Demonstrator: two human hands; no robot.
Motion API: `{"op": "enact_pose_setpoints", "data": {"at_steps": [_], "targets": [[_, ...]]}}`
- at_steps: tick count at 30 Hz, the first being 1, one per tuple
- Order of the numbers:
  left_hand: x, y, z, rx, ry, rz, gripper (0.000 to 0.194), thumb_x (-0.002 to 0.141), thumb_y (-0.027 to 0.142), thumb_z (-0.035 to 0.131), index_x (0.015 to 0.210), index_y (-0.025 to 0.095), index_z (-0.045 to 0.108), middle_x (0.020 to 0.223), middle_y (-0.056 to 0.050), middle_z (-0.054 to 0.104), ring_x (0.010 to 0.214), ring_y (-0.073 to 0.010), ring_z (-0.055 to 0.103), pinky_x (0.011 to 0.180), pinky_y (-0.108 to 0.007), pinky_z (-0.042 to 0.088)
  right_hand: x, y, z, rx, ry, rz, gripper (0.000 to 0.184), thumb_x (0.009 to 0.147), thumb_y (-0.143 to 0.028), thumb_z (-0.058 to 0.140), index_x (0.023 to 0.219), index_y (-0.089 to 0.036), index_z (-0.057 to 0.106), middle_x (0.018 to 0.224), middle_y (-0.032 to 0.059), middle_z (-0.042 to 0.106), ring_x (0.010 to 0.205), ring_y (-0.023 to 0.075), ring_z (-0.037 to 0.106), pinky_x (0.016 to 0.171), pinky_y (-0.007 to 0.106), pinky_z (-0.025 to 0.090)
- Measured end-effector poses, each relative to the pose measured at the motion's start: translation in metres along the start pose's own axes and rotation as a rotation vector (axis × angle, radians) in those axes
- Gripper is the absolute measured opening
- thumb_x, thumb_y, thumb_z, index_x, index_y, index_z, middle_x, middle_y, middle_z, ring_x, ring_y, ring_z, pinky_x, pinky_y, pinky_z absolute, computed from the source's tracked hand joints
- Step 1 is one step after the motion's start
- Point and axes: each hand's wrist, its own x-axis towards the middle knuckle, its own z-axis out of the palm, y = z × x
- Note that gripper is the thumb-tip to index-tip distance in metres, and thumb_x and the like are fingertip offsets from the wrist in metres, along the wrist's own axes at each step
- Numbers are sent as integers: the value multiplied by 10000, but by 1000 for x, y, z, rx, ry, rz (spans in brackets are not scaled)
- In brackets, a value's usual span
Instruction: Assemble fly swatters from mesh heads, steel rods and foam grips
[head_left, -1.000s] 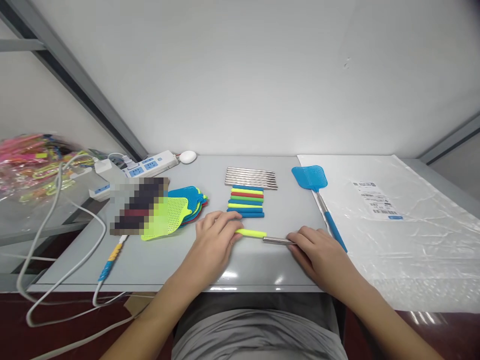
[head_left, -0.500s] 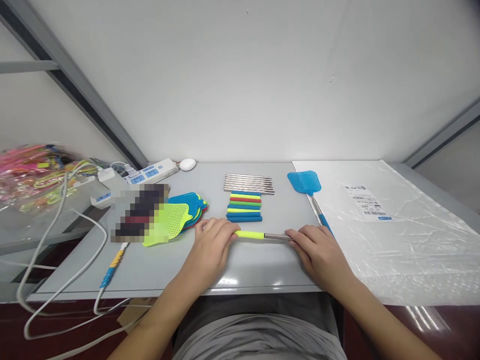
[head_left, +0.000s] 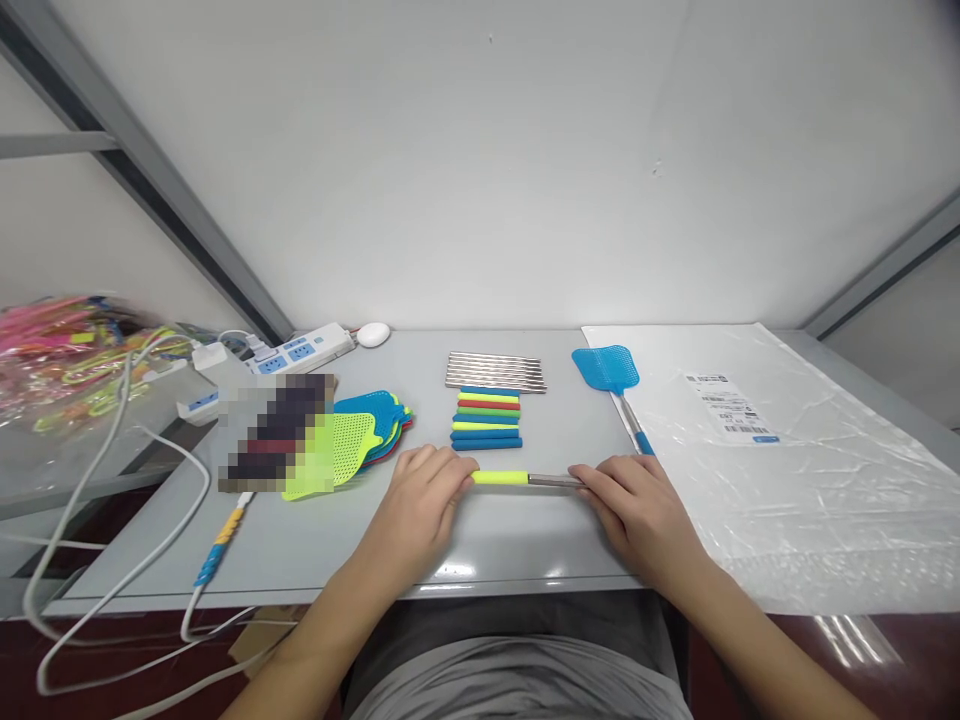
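My left hand (head_left: 421,497) is closed round one end of a yellow-green handle sleeve (head_left: 501,478). From the sleeve's right end a metal rod (head_left: 553,481) runs straight into my right hand (head_left: 636,500), whose fingers are wrapped round it. The joined piece lies level just above the table's front part. Behind it several coloured handle sleeves (head_left: 486,411) are stacked in a row, with several silver rods (head_left: 495,370) beyond them. Left of these lies a fanned pile of fly swatter heads (head_left: 358,436). A blue fly swatter (head_left: 604,369) rests at the right, its handle partly behind my right hand.
A white plastic-wrapped package (head_left: 795,500) covers the table's right side. At the left are a power strip (head_left: 315,346), a white rounded object (head_left: 373,335), a white cable (head_left: 206,490), a blurred-out item (head_left: 277,430) and bagged colourful things (head_left: 82,350). A wall stands behind.
The view has shifted very slightly. Both hands keep their hold on the sleeve and the rod, with hardly any movement between them.
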Motion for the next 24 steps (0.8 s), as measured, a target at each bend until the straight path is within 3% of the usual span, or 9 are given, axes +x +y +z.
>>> {"op": "enact_pose_setpoints", "data": {"at_steps": [24], "targets": [[-1, 1, -1, -18, -17, 9, 189, 1000, 135, 375, 1032, 191, 553, 868, -32, 588, 815, -197, 474, 798, -357, 326, -2, 3, 3, 14, 30, -22, 230, 952, -107, 521, 1132, -168, 651, 833, 55, 603, 773, 171, 525, 791, 353, 373]]}}
